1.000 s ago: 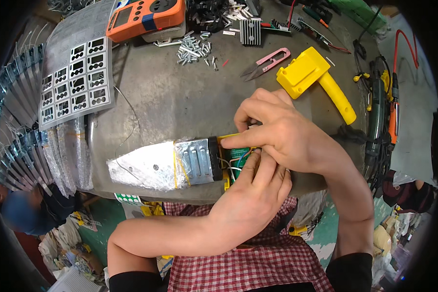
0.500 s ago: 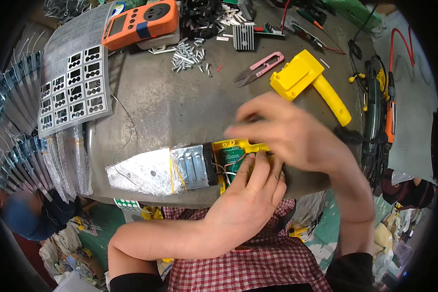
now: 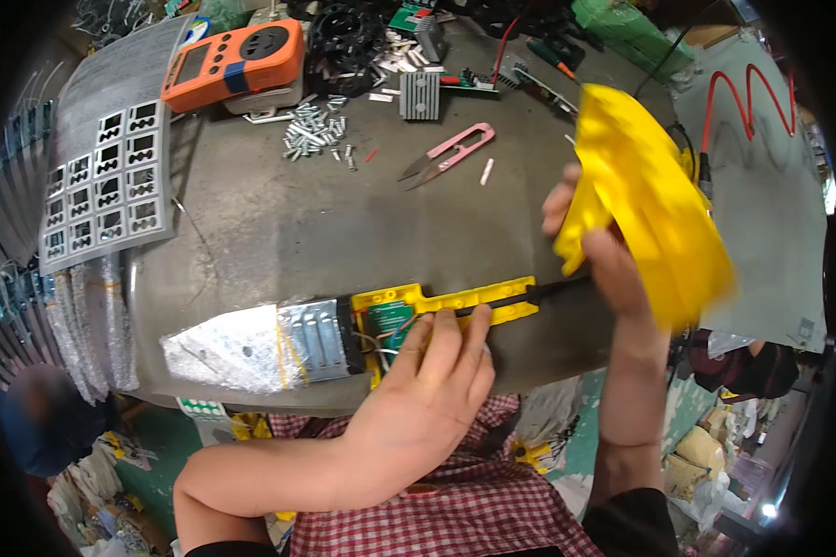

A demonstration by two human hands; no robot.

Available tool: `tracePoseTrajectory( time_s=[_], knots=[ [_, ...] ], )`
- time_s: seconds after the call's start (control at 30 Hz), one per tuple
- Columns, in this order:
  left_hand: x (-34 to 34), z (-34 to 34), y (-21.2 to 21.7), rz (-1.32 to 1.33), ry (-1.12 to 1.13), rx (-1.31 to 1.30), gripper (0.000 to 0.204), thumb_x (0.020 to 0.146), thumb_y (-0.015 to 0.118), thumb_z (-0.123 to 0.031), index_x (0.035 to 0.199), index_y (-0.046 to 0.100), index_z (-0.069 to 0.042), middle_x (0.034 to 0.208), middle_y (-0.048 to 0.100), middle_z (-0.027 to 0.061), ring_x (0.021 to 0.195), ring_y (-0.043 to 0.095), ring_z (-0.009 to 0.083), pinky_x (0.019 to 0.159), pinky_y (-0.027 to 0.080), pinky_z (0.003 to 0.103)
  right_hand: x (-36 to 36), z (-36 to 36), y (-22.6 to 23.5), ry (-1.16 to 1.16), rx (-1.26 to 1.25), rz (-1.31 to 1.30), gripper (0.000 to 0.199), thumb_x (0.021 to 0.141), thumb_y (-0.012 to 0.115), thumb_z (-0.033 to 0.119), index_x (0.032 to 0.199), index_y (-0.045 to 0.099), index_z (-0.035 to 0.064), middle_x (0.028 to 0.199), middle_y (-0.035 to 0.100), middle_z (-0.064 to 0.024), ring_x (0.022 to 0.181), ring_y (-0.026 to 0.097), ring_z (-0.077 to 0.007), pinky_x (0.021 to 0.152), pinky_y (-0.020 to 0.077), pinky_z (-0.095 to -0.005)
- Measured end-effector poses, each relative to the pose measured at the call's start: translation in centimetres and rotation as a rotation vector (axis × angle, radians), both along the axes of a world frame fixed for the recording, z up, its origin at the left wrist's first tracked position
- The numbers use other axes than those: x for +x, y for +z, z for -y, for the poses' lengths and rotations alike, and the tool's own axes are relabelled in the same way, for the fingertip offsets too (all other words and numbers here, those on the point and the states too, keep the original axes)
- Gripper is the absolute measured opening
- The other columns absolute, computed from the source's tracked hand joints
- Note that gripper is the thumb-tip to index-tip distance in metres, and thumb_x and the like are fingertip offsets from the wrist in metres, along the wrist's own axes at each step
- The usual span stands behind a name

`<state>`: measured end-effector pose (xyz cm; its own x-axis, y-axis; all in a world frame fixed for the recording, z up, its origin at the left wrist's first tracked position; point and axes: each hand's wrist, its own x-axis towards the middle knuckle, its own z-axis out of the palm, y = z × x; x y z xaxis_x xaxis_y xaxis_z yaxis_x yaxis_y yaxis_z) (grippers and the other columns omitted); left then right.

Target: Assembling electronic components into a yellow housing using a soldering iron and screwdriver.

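Observation:
A hand tool lies near the bench's front edge: a metal nose (image 3: 320, 336) in clear wrap, tied with a yellow band, joins an opened yellow housing half (image 3: 478, 299). Inside the housing are a green circuit board (image 3: 387, 319) and thin wires. From its right end runs a black cord (image 3: 559, 287). My left hand (image 3: 418, 376) holds this housing down, fingers over the handle part, thumb hidden. Off the bench to the right, my right hand (image 3: 615, 265) grips the matching yellow housing cover (image 3: 650, 200), tilted and blurred by motion.
Pink-handled snips (image 3: 450, 153) lie beyond the housing, with a pile of screws (image 3: 314, 128) farther left. An orange multimeter (image 3: 235, 63), a heat sink (image 3: 420, 97) and a sticker sheet (image 3: 111, 176) lie at the back and left. A person (image 3: 51, 418) sits at lower left.
My right hand has moved right from over the opened housing and lifted the yellow cover off the bench. The left hand stays on the housing. The whole view has shifted slightly.

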<state>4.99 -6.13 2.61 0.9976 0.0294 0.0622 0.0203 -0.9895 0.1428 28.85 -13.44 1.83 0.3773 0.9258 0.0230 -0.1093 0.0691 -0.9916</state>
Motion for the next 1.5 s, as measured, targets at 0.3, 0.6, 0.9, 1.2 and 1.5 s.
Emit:
tracePoseTrajectory(
  time_s=[0.3,0.6,0.9,1.2,1.5],
  knots=[
    [-0.3,-0.1,-0.2,-0.01,0.017,-0.028,0.037,0.081,0.05,-0.019,0.109,0.056,0.004,0.133,0.049,0.0218,0.11,0.051,0.0364,0.099,0.043,0.041,-2.6,3.3,1.6,0.244,-0.175,0.612,0.039,0.072,0.075,0.013,0.106,0.063,-0.0011,0.104,0.064,-0.0095,0.094,0.062,-0.0215,0.083,0.0489,-0.0329],
    [-0.2,0.2,-0.4,0.031,0.028,-0.034,0.037,0.08,0.05,-0.021,0.106,0.056,0.004,0.132,0.05,0.021,0.11,0.051,0.0355,0.1,0.042,0.041,-2.7,4.4,-2.7,0.09,0.155,0.505,0.056,0.08,0.072,0.04,0.123,0.051,0.0121,0.101,0.063,-0.0103,0.094,0.058,-0.0256,0.087,0.0436,-0.0436],
    [-3.5,-3.4,1.6,0.439,0.273,-0.503,0.033,0.065,0.068,-0.002,0.097,0.061,0.0,0.097,0.064,0.0156,0.089,0.061,0.0319,0.076,0.052,0.037,-6.6,2.6,-1.7,0.015,-0.082,0.825,0.045,0.06,0.073,-0.003,0.104,0.065,0.0048,0.102,0.067,-0.0106,0.099,0.063,-0.0299,0.09,0.0469,-0.0388],
    [-8.7,-0.7,-3.2,0.194,0.434,-0.956,0.051,0.074,0.074,-0.012,0.12,0.054,-0.006,0.097,0.062,0.0146,0.083,0.065,0.0291,0.072,0.053,0.035,-7.8,-1.0,1.9,0.417,-0.324,1.073,0.059,0.073,0.07,0.016,0.128,0.051,0.0038,0.13,0.053,-0.0156,0.126,0.045,-0.0325,0.106,0.0289,-0.0453],
    [-8.4,-1.4,-3.8,0.312,0.386,-0.927,0.046,0.071,0.07,-0.004,0.115,0.055,-0.005,0.088,0.06,0.0094,0.077,0.064,0.0274,0.066,0.053,0.036,-12.2,-0.1,0.2,0.219,-0.188,1.268,0.087,0.068,0.075,0.043,0.135,0.037,0.0021,0.131,0.045,-0.0162,0.122,0.042,-0.0308,0.105,0.0188,-0.0532]
  ],
)
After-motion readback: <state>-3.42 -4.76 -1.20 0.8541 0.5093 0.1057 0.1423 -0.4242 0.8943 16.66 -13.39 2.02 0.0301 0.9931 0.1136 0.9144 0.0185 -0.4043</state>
